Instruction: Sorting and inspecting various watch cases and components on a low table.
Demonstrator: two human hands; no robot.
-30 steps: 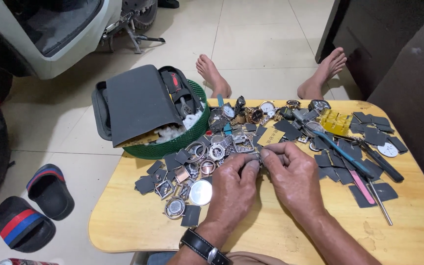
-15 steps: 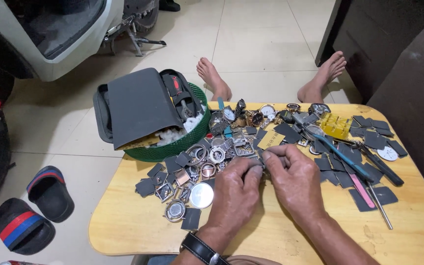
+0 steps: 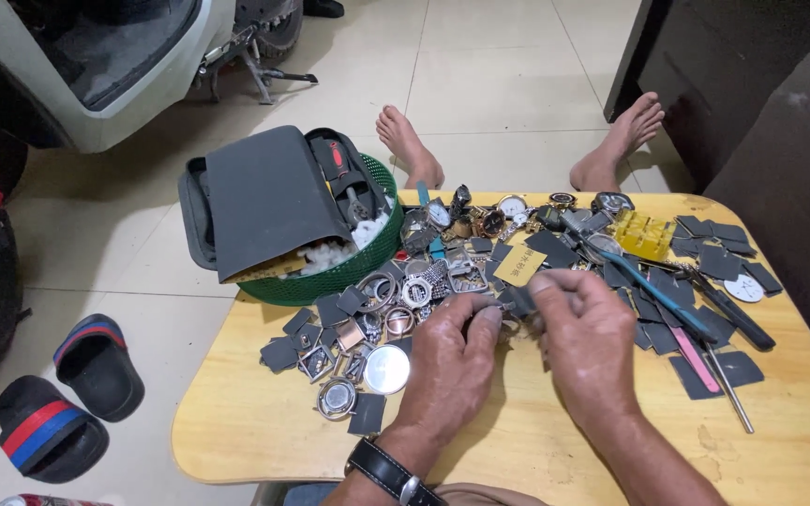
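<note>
Two bare hands, the left and the right, meet over one yellow wooden worktop, with two bare feet beyond its far edge. One round green plastic basket sits on the worktop, and two black slide sandals lie on the floor. The small dark grey square pads and round metal watch cases are too many to count.

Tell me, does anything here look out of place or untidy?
Yes. The green basket hangs over the table edge, with a grey tool case tilted in it. Watch parts lie scattered before both hands.
</note>
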